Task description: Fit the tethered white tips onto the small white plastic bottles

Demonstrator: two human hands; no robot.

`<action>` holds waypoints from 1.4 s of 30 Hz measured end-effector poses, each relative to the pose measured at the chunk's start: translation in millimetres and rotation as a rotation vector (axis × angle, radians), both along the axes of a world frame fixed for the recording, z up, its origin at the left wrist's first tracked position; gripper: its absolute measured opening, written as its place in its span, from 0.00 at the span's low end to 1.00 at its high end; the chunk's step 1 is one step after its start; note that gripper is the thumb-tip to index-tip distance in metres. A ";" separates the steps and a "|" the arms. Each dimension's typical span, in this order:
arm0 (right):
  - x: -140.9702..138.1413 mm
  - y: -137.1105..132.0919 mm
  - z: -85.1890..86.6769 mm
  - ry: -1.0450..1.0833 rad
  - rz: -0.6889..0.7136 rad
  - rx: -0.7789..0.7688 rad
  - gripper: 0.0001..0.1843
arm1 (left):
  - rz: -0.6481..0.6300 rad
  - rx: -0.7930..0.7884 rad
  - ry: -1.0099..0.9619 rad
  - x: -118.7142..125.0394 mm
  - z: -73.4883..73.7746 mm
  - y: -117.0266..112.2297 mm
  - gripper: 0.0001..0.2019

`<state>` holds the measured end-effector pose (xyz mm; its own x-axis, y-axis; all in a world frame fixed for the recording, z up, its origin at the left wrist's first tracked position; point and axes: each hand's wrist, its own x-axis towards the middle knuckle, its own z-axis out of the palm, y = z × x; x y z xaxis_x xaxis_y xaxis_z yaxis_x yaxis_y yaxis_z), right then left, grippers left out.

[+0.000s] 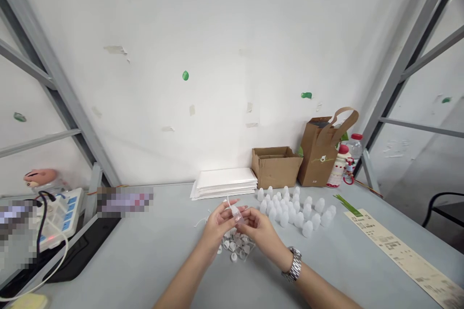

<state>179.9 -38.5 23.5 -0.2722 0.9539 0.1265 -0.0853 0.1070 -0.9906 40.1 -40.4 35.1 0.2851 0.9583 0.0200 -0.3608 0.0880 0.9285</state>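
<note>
Above the table, my left hand [216,219] and my right hand [258,225] meet, fingers bent around a small clear plastic piece [237,215]. A thin white stem sticks up from it by my left fingers. Both hands are closed on this piece, though its lower part is partly hidden by my fingertips. Below lies a pile of small white plastic caps [235,245], some with thin straps. To the right of my right hand stand several frosted white dome-shaped pieces [284,218], upright in a loose group.
Behind are a stack of white sheets [226,179], an open cardboard box [277,170], a brown paper bag [316,161] and bottles. A long printed paper strip [402,251] lies at right. A power strip [67,217] with cables is at left.
</note>
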 end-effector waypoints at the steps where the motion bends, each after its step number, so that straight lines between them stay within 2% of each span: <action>1: -0.5 -0.3 -1.3 -0.012 -0.029 0.015 0.13 | -0.004 -0.002 -0.005 0.2 0.6 -0.8 0.24; 12: -1.5 -2.5 -1.4 -0.143 -0.168 0.108 0.09 | 0.007 -0.062 -0.068 3.2 3.9 -2.1 0.15; 16: -2.8 -2.8 0.2 -0.111 -0.195 0.034 0.13 | 0.022 -0.070 -0.075 3.9 0.9 -1.3 0.14; 21: -4.3 -3.2 3.0 -0.037 -0.155 -0.073 0.17 | 0.021 -0.064 -0.084 3.9 -2.5 -0.1 0.14; 27: -4.3 -0.6 0.9 0.023 -0.105 -0.130 0.20 | -0.004 -0.044 -0.101 3.3 -5.3 1.4 0.15; 29: -2.2 1.9 0.9 0.031 -0.101 -0.125 0.20 | 0.024 -0.044 -0.070 2.1 -5.8 3.6 0.16; 31: 1.6 4.6 2.0 0.033 -0.135 -0.103 0.20 | 0.134 -0.018 0.071 -0.9 -6.3 6.9 0.16; 33: 6.0 6.9 4.0 0.035 -0.179 -0.074 0.20 | 0.312 0.082 0.349 -6.7 -7.3 10.5 0.16; 35: 9.8 8.6 5.9 0.040 -0.204 -0.055 0.20 | 0.429 0.234 0.674 -14.6 -8.4 13.3 0.13; 38: 12.4 10.0 7.1 0.045 -0.216 -0.036 0.20 | 0.362 0.315 0.958 -26.6 -10.3 15.2 0.09; 42: 11.6 10.7 5.1 0.041 -0.211 -0.023 0.20 | 0.260 0.280 1.049 -33.4 -15.1 15.8 0.08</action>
<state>191.5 -27.8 28.6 -0.0615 0.9919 0.1111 -0.1036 0.1044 -0.9891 6.8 -24.6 20.0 0.0792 0.9905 0.1121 0.6361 -0.1368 0.7594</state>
